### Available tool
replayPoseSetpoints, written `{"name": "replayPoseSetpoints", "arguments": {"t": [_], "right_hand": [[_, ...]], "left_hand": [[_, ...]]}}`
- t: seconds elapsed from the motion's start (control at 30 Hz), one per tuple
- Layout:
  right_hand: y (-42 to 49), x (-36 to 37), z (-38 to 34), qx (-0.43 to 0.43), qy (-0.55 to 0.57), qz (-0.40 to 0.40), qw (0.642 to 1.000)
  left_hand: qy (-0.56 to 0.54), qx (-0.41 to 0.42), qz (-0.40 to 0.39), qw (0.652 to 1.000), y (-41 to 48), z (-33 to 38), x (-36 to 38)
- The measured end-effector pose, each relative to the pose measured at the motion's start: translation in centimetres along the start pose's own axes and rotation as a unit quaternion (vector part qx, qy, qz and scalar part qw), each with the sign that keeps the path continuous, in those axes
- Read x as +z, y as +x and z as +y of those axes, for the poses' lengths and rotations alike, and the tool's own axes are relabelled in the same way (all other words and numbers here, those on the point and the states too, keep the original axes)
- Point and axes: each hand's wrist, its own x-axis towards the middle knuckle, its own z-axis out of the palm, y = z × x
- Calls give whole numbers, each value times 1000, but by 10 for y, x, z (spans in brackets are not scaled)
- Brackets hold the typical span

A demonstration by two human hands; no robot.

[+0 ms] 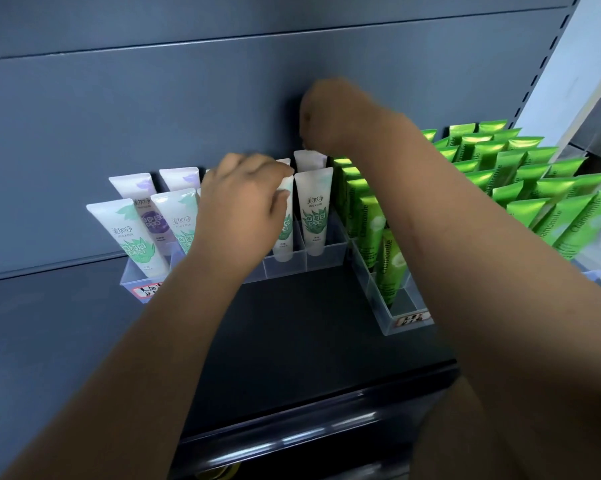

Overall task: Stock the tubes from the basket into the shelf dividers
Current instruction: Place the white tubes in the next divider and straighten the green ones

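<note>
Head view: my left hand (243,202) pinches a white plastic tube (286,233) at its crimp, probably light and squashy; my right hand (327,112), unclear.

A dark grey metal back panel (188,98) fills most of the view. It is made of wide horizontal strips with thin seams between them. Below it a flat shelf (309,323) juts forward, its top matte and almost black. Along the front edge runs a glossy dark rail (292,434) that catches pale streaks of light. At the upper right a grey upright post (548,64) with a row of small slots slants leftward as it comes down. Beyond the post a pale wall (593,46) shows, brighter than the shelving. The light is soft and even.
</note>
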Motion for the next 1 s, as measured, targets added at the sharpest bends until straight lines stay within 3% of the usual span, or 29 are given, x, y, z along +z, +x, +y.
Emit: {"name": "replayPoseSetpoints", "arguments": {"t": [0.13,1.0], "right_hand": [[-3,6,2,-5,-6,-31,999],[-6,12,2,-45,-5,-7,999]], "left_hand": [[9,11,-14,1000,-1,5,4],[9,-4,-11,1000,-3,8,8]]}}
